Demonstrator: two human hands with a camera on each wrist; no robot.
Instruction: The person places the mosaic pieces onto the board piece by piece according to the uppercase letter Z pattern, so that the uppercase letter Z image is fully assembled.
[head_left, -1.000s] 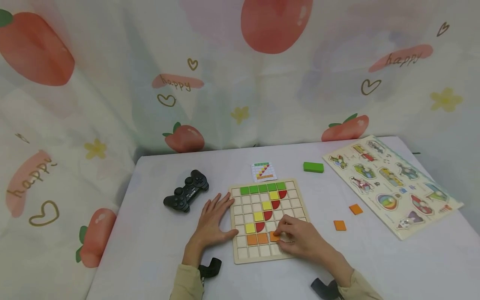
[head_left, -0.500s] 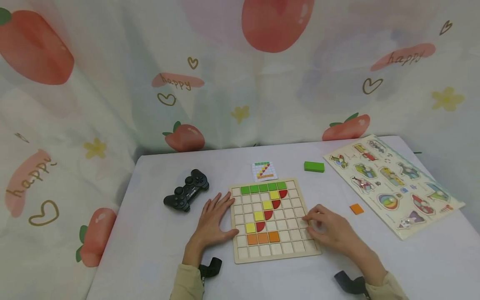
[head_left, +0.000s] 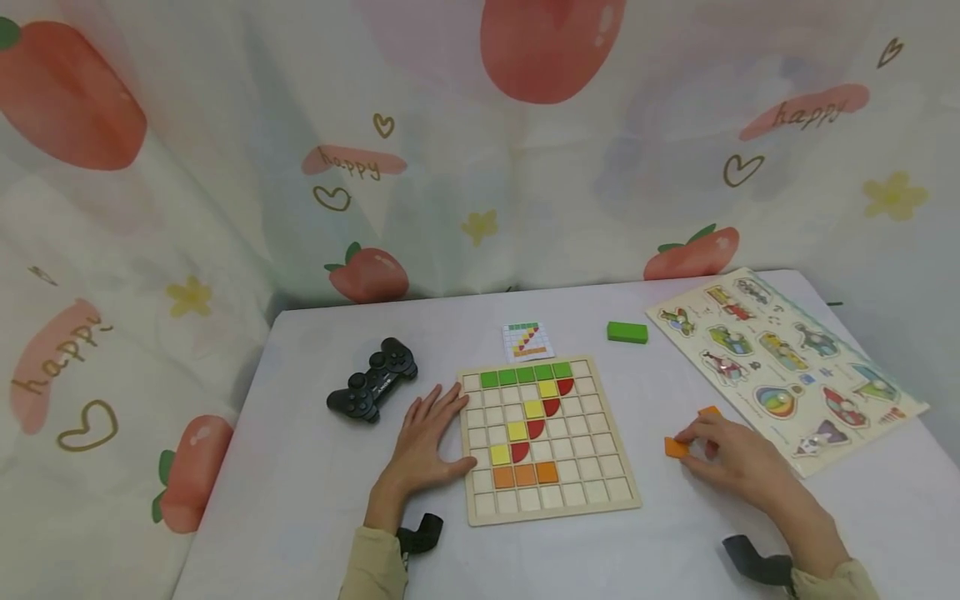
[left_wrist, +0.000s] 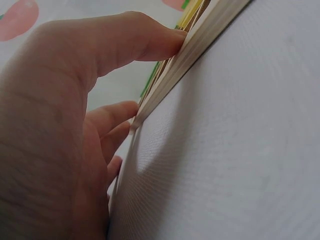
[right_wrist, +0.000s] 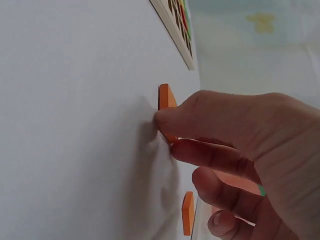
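Note:
A wooden grid board (head_left: 618, 488) lies mid-table. It bears a row of green square tiles (head_left: 526, 375), a diagonal of yellow squares (head_left: 517, 431) and red curved pieces (head_left: 536, 429), and three orange squares (head_left: 525, 476) low down. My left hand (head_left: 426, 443) rests along the board's left edge, fingers extended; in the left wrist view the thumb (left_wrist: 160, 44) touches the rim. Right of the board, my right hand (head_left: 738, 461) pinches an orange square tile (right_wrist: 165, 97) between thumb and index finger, at the tabletop. Another orange tile (right_wrist: 187, 213) lies beside it, partly hidden in the head view.
A pattern card (head_left: 527, 342) sits behind the board, with a green block (head_left: 627, 332) to its right. A black game controller (head_left: 372, 382) lies at left. On the right is a large picture puzzle board (head_left: 787, 375). A patterned curtain hangs behind the table.
My right hand let go of an orange tile on the board, moved right and took hold of one of the two loose orange tiles. The left hand stayed put.

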